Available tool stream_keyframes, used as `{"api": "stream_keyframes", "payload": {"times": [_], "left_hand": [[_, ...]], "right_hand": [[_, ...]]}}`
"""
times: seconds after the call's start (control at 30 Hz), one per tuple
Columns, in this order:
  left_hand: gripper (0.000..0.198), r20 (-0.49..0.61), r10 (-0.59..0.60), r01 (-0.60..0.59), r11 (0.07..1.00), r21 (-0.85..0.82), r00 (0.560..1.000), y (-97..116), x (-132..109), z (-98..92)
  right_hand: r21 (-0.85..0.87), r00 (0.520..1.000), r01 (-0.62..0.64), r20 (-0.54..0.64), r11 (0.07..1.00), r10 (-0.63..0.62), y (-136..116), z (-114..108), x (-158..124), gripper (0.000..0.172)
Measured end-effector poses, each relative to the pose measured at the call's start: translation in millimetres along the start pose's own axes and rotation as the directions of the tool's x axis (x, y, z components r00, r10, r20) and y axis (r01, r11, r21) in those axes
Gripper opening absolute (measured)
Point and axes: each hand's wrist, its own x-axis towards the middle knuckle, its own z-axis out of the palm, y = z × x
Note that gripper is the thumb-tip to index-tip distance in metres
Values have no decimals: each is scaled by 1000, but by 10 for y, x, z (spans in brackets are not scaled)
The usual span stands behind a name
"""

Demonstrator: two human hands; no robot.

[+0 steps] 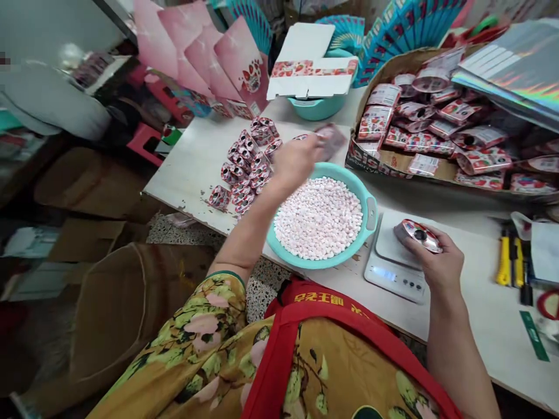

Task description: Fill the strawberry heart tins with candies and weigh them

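Note:
My left hand [297, 160] is closed on a small printed packet [331, 141], smeared by motion, beyond the far rim of a turquoise basin [371, 212]. Small pinkish-white candies [318, 218] fill much of the basin. To the right, my right hand [443, 259] grips a strawberry-printed packet [420, 234], its dark round opening facing up. That packet is over the plate of a white kitchen scale [395, 279], whose lit display is too blurred to read. I cannot tell whether it touches the plate. Many similar packets [247, 160] stand grouped left of the basin.
A cardboard box [388, 166] of strawberry-printed packets is at the back right, with shiny sheets [515, 70] on top. Behind the basin, a white carton [305, 55] rests on another turquoise basin [318, 109]. Yellow-handled cutters [504, 259] lie at right; a large cardboard box [109, 308] stands lower left.

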Motion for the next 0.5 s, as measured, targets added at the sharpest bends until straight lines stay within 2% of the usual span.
{"api": "stream_keyframes", "payload": {"times": [0.07, 0.13, 0.17, 0.2, 0.23, 0.27, 0.3, 0.37, 0.43, 0.5], "left_hand": [[41, -48, -223, 227, 968, 103, 974, -657, -47, -233], [49, -28, -341, 341, 927, 156, 940, -1281, -255, -378], [54, 18, -406, 394, 895, 208, 914, -1569, -398, -405], [58, 36, -532, 490, 802, 342, 846, -1837, -548, -399], [62, 124, -621, 505, 724, 470, 774, -2082, -690, -358], [59, 131, -685, 513, 645, 566, 716, -2299, -813, -284], [54, 197, -702, 477, 636, 607, 685, -2482, -910, -180], [43, 253, -721, 464, 633, 620, 645, -2729, -1025, 88], [40, 314, -694, 470, 688, 553, 648, -2827, -1055, 369], [40, 337, -662, 509, 739, 441, 669, -2842, -1026, 586]], "right_hand": [[-35, 1000, 6, 19, 999, -5, 40, 69, 21, 61], [27, 999, 17, 26, 1000, -18, 98, 53, 9, 72], [79, 999, 27, 23, 996, -29, 128, 18, -7, 78], [131, 999, 42, 12, 991, -44, 155, -31, -25, 82], [172, 998, 60, -12, 983, -59, 179, -89, -42, 82], [192, 997, 77, -47, 978, -69, 200, -152, -54, 77], [186, 993, 90, -90, 978, -74, 218, -216, -60, 69], [149, 982, 103, -172, 983, -76, 244, -332, -52, 54], [137, 972, 109, -220, 985, -77, 244, -418, -34, 49], [150, 971, 115, -228, 982, -79, 217, -471, -25, 47]]}}
